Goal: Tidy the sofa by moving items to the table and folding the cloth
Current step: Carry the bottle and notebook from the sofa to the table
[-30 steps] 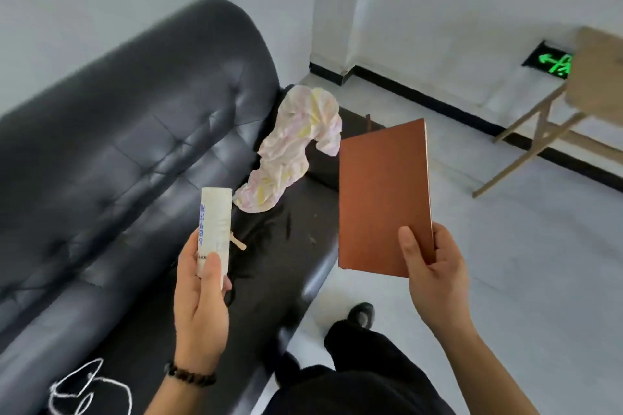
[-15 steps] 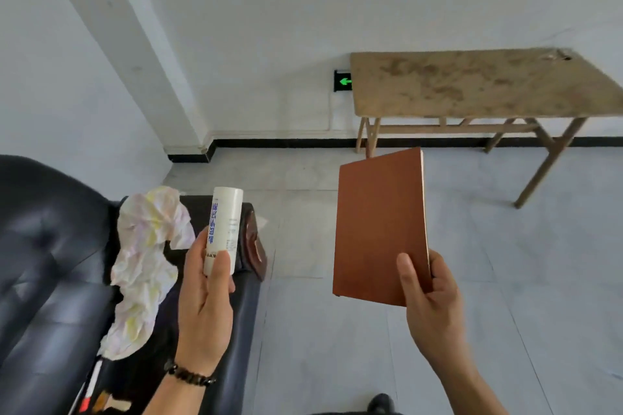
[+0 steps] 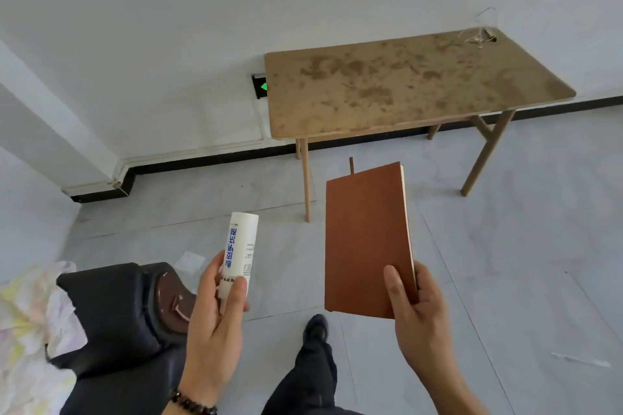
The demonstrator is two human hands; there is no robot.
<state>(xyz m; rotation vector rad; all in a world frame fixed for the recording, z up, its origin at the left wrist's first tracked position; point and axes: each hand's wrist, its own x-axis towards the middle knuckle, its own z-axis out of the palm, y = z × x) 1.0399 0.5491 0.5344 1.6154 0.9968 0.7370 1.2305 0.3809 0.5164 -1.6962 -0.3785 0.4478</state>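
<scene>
Tube [image 3: 240, 246], white, gripped upright in left hand [image 3: 215, 323]; brown notebook [image 3: 365, 239] pinched by right hand [image 3: 421, 320], table [image 3: 404, 87] ahead.

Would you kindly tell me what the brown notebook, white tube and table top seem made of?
The brown notebook looks like matte faux leather: even, unshiny cover, pale paper edges along its side. The white tube seems smooth plastic: faint sheen, blue print. The table top appears a thin bare wood board, maybe plywood: mottled dark stains, no gloss.
</scene>
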